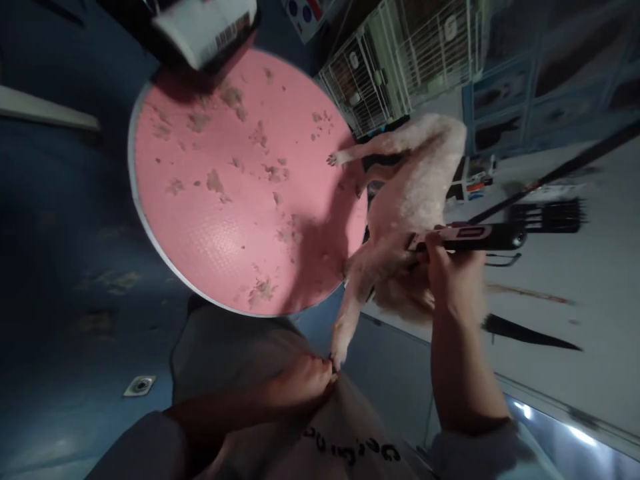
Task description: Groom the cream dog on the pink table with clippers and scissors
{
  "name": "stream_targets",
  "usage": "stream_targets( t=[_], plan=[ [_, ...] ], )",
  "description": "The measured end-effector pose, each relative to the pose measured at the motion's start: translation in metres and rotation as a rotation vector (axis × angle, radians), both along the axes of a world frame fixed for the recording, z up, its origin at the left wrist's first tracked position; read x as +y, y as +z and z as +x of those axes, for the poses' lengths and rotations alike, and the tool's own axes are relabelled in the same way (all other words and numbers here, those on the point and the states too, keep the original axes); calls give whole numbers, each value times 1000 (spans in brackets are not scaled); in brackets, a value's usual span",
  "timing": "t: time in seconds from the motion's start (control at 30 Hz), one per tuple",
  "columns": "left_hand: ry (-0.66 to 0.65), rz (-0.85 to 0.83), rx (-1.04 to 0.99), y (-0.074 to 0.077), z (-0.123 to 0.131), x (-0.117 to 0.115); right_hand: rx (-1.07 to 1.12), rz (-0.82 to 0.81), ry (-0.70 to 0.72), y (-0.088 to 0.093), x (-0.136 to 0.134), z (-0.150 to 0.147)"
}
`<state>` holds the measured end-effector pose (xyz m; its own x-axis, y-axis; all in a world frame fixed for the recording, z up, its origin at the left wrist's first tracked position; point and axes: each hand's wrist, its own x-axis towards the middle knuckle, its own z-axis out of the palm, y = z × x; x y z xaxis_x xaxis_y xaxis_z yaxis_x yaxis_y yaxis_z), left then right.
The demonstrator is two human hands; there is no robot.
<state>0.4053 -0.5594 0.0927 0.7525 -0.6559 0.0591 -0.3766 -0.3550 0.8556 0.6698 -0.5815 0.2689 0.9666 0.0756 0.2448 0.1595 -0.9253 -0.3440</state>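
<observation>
A dog [420, 180] with pale, closely clipped fur stands at the edge of a round pink grooming table [190, 227], and the whole view is tilted. My left hand [313, 377] is closed around one of its front paws, pulling that leg out toward me. In my right hand [453, 270] is a black and pink electric clipper [475, 237]. The clipper's head lies against the dog near its shoulder and neck. The dog's fluffier head [405, 293] is partly hidden behind my right wrist and the foreleg.
Tufts of cut fur [215, 180] lie scattered over the tabletop. A wire cage [370, 73] stands behind the dog. On a white counter [605, 280] lie a black comb [547, 217] and other grooming tools. A dark bar [560, 170] slants over it. A floor drain [140, 385] shows at lower left.
</observation>
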Motion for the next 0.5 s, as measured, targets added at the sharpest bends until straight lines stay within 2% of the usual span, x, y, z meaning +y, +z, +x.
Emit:
stream_targets(
  t=[0.1,0.17,0.33,0.5],
  plan=[
    [-11,-49,60,-7,-2,-9,117,42,13,-14,7,13],
    [-26,-69,73,-13,-5,-14,168,11,30,-20,8,22],
    [-48,-107,157,-16,-6,-10,21,-140,-5,-7,12,41],
    [-7,-83,366,-5,0,6,438,-349,15,-7,33,65]
  ],
)
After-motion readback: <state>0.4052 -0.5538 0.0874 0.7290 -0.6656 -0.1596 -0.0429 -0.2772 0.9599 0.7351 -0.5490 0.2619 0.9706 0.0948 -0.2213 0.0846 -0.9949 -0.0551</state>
